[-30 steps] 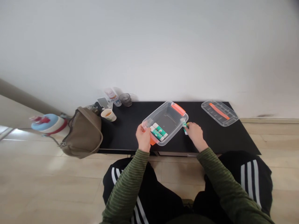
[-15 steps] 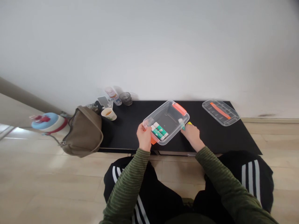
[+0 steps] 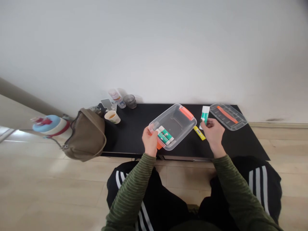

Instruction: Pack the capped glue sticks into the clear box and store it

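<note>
My left hand grips the near-left end of a clear plastic box with orange clasps, thumb over its rim. Two green-and-white glue sticks lie side by side inside, at the end by that thumb. To the right of the box, my right hand pinches the lower end of another green-and-white glue stick and holds it roughly upright. A yellow stick-shaped item lies on the black table between the box and my right hand; its kind is unclear.
The clear lid with an orange handle lies at the table's right. On the left are a paper cup with brownish liquid, a dark glass, a spray bottle, a brown bag and a blue-topped bottle. A wall stands behind.
My right hand has moved right and slightly up from beside the box, raising the glue stick into view. The yellow item now shows on the table. My left hand and box have barely shifted.
</note>
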### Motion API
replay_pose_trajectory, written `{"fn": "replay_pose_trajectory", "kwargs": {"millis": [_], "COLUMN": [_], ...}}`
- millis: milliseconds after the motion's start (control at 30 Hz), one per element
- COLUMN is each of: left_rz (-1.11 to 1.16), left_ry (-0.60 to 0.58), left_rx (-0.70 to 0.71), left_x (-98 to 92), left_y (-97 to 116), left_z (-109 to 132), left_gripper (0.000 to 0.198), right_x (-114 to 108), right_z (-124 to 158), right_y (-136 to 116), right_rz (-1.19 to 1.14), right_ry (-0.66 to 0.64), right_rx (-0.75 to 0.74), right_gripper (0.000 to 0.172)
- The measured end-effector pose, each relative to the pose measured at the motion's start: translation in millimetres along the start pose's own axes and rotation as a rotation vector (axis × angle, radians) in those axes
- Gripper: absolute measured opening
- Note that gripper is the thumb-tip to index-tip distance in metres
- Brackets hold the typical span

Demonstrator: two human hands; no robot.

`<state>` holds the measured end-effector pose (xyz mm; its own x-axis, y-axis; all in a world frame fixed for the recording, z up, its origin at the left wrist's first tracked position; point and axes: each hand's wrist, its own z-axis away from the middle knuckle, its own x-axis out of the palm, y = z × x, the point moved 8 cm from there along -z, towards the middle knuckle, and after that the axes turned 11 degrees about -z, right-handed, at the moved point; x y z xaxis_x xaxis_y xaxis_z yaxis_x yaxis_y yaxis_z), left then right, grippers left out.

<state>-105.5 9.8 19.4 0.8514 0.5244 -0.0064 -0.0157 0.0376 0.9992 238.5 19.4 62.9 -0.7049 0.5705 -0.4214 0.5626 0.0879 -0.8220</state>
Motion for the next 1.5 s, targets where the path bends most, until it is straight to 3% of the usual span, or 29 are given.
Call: {"fn": "replay_pose_trajectory", "kwargs": {"millis": [100, 200, 367, 567, 833, 967, 1133, 1200, 1267, 1333, 1400, 1500], "left_rz": [-0.022, -0.046, -0.054, -0.071, -0.053, -0.060, -0.060, -0.057, -0.038, -0.011, 0.005, 0.017], "left_ry": [-0.004, -0.005, -0.007, -0.020, -0.017, -0.021, -0.029, -0.027, -0.032, -0.038, -0.032, -0.017], "left_rx": [0.037, 0.054, 0.066, 0.091, 0.047, 0.057, 0.061, 0.042, 0.011, -0.015, -0.026, -0.040], "left_x": [2.2, 3.3, 3.4, 4.6, 5.1, 5.0, 5.5, 5.0, 4.9, 5.4, 5.3, 5.1], "left_y": [4.1, 6.4, 8.7, 11.8, 10.7, 8.8, 7.5, 6.7, 5.4, 4.6, 4.5, 3.2], "left_z": [3.8, 5.7, 7.2, 9.4, 10.6, 9.3, 7.9, 7.3, 7.0, 7.1, 7.3, 6.9], "left_gripper": [0.035, 0.035, 0.036, 0.036, 0.036, 0.036, 0.033, 0.034, 0.034, 0.034, 0.033, 0.031], "right_x": [20.7, 65.6, 128.9, 156.0, 163.3, 165.4, 153.9, 136.1, 101.8, 59.7, 27.4, 12.6], "right_z": [2.3, 14.7, 31.1, 40.8, 43.4, 45.6, 40.7, 34.1, 25.2, 19.0, 17.1, 15.1], "right_y": [-48.0, -79.2, -75.6, -62.5, -56.4, -54.6, -60.5, -70.0, -73.5, -55.4, -21.5, 26.0], "right_rz": [-0.028, 0.104, 0.536, 0.751, 0.746, 0.698, 0.594, 0.379, 0.074, -0.139, -0.203, -0.130], "right_ry": [-0.204, -0.529, -0.871, -1.022, -1.076, -1.102, -1.010, -0.838, -0.552, -0.234, -0.007, 0.026], "right_rx": [-0.162, -0.261, -0.241, -0.190, -0.186, -0.195, -0.211, -0.267, -0.318, -0.289, -0.194, -0.093], "right_gripper": [0.033, 0.025, 0.033, 0.040, 0.038, 0.026, 0.027, 0.030, 0.030, 0.031, 0.033, 0.031]}}
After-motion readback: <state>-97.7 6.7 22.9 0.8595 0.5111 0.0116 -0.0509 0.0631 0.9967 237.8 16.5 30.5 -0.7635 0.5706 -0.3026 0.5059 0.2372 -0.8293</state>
